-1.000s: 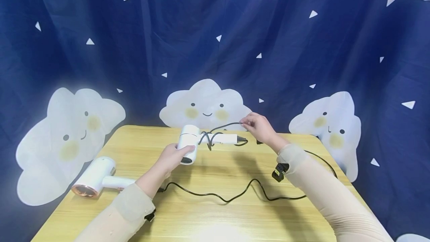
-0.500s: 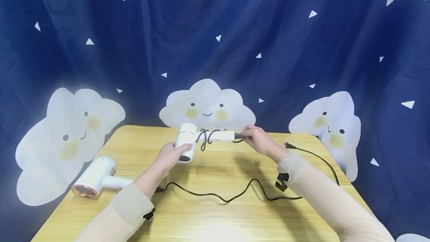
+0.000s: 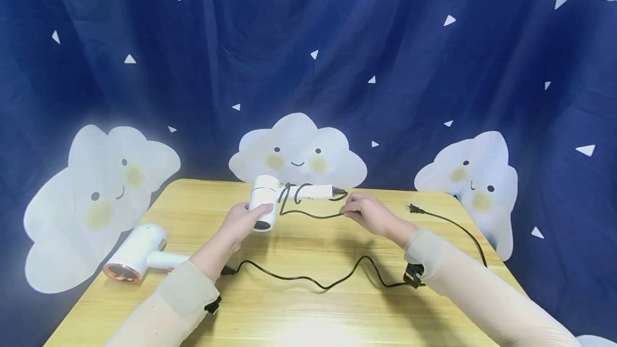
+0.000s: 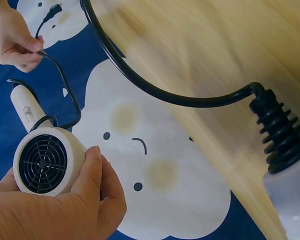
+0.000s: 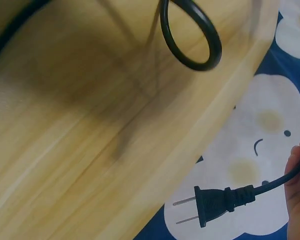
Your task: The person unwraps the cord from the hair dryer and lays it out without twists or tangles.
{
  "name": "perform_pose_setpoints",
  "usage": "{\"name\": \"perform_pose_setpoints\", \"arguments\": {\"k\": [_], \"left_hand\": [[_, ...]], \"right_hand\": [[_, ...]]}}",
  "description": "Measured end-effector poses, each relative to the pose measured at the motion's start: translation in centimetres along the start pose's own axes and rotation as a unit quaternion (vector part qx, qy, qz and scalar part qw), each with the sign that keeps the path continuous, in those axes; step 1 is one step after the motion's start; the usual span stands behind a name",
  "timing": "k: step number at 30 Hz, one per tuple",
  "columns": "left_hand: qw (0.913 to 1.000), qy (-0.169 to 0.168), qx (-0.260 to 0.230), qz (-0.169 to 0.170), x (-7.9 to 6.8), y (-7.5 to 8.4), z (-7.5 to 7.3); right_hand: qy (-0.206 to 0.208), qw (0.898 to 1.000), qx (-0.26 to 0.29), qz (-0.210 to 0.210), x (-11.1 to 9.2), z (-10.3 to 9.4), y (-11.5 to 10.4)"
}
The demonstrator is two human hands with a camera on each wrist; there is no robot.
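My left hand (image 3: 241, 221) grips the barrel of a white hair dryer (image 3: 264, 194), held above the table with its handle pointing right. Its round black grille (image 4: 43, 159) shows in the left wrist view. Black cord (image 3: 308, 215) loops loosely around the handle. To the right, just below the handle's end, my right hand (image 3: 371, 214) pinches this cord between thumb and fingers. A short length ending in a two-pin plug (image 5: 212, 206) sticks out past that hand in the right wrist view.
A second white hair dryer (image 3: 140, 250) with a copper-coloured rim lies at the table's left. Its black cord (image 3: 308, 278) snakes across the wooden table (image 3: 289, 315) and passes behind my right arm. Another plug (image 3: 415, 209) lies at the right. A blue cloud-print curtain (image 3: 308, 68) hangs behind.
My right hand has come down from above the handle, past its end, to below it, still pinching the cord. The held hair dryer has shifted slightly left.
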State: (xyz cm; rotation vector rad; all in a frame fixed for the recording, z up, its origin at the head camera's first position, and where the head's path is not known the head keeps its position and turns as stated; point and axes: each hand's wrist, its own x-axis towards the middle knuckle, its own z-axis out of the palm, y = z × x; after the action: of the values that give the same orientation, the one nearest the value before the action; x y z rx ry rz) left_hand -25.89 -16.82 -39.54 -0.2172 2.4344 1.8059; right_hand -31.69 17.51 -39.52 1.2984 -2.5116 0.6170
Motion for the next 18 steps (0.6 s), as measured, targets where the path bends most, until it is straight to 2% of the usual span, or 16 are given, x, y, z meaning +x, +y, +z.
{"name": "perform_pose_setpoints", "arguments": {"k": [8, 13, 18], "left_hand": [[0.9999, -0.001, 0.010, -0.009, 0.3, -0.3, -0.4], [0.9997, 0.002, 0.013, -0.021, 0.5, -0.5, -0.4], [0.9995, 0.006, 0.014, -0.027, 0.6, -0.6, -0.3]], "right_hand": [[-0.006, 0.999, 0.009, -0.045, -0.4, -1.2, -2.0], [-0.023, 0.998, 0.004, -0.060, -0.2, -2.8, -3.8], [-0.010, 0.997, 0.018, -0.074, 0.7, -4.8, -5.3]]}}
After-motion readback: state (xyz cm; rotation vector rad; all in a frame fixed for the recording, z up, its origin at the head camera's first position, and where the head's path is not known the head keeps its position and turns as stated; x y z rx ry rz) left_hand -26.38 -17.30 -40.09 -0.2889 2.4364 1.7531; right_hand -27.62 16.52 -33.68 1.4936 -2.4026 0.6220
